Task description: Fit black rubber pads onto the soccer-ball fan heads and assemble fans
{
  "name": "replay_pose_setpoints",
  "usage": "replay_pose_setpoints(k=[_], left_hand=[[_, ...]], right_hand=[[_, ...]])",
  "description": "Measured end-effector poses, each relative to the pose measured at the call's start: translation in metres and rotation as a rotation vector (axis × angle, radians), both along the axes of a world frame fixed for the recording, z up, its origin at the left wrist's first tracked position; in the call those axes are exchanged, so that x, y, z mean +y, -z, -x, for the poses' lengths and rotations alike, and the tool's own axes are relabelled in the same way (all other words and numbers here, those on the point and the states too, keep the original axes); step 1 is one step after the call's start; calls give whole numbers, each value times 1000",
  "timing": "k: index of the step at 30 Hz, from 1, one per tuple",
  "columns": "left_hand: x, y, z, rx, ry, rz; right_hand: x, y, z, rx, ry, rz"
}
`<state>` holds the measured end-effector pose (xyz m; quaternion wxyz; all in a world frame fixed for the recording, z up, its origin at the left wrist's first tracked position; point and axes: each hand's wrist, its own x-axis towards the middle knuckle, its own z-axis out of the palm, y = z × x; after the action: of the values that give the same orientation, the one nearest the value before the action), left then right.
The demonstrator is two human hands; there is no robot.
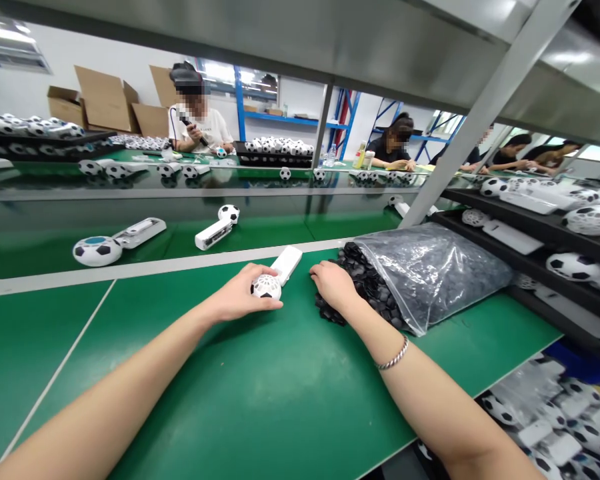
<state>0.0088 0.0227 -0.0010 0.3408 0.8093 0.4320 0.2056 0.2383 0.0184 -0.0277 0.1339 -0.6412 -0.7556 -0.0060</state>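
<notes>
On the green table, my left hand [240, 293] is wrapped round the ball end of a white device [286, 263] whose handle points away to the upper right. The ball has a white lattice face. To its right, my right hand [334, 285] rests at the edge of a pile of black discs [367, 280], fingers bent down; whether they pinch a disc is hidden. The discs spill from the mouth of a clear plastic bag [440, 267] lying on its side. A twisted bracelet circles my right wrist.
Beyond the table edge, football-headed devices [97, 251] lie on a green belt [280, 223]. Black trays [510, 233] of similar devices stack at right, beside a slanted metal post [460, 160]. More devices lie below the table at lower right. Several people sit opposite.
</notes>
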Motion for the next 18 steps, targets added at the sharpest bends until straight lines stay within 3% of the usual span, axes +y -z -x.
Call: replay_pose_setpoints(k=[3, 7, 11, 14, 18], left_hand=[[0, 1, 0, 13, -9, -41], [5, -4, 8, -10, 128, 68], [7, -8, 14, -12, 207, 108], [4, -6, 10, 11, 178, 74], [-1, 1, 1, 61, 37, -44]], right_hand=[[-1, -2, -1, -13, 26, -30], [-8, -11, -7, 21, 17, -81], [-16, -17, -1, 359, -70, -108], [-21, -14, 11, 664, -184, -11], [-28, -10, 27, 781, -346, -12]])
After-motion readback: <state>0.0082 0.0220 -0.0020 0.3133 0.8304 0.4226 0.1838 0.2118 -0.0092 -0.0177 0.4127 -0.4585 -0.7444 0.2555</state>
